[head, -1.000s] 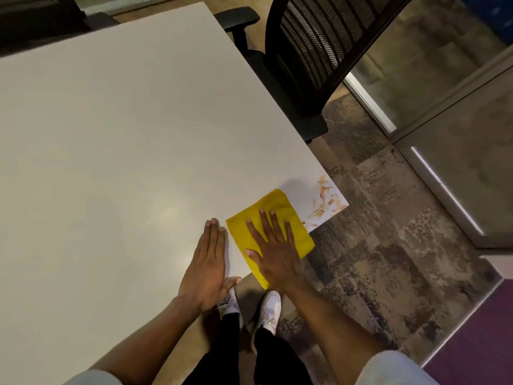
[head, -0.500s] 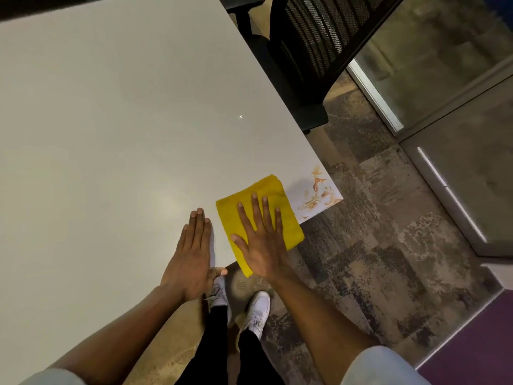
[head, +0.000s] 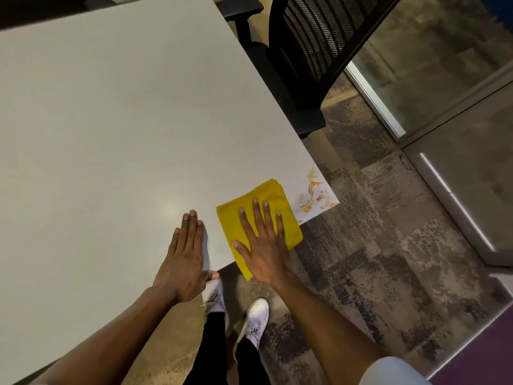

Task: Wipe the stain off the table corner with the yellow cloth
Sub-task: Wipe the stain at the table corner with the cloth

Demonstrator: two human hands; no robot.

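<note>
Here the white counter (head: 116,129) fills most of the view, and places below are given relative to the yellow cloth (head: 270,194). Just beside the cloth on its left, the left hand (head: 186,259) lies flat on the counter, palm down, fingers together and straight, gripping nothing; its thumb hooks over the near edge. The cloth itself is folded and lies on the counter near the corner, its near end hanging past the edge. On top of it the right hand (head: 263,245) presses flat with fingers spread, palm down, not clenched around the fabric. Just right of the cloth, touching its far-right edge, the orange-brown stain (head: 315,197) streaks the counter's corner, uncovered. Below the cloth, under the counter edge, two white shoes (head: 254,318) stand on the patterned carpet (head: 388,259). Well beyond the cloth, a black mesh office chair (head: 308,45) stands at the counter's right side
</note>
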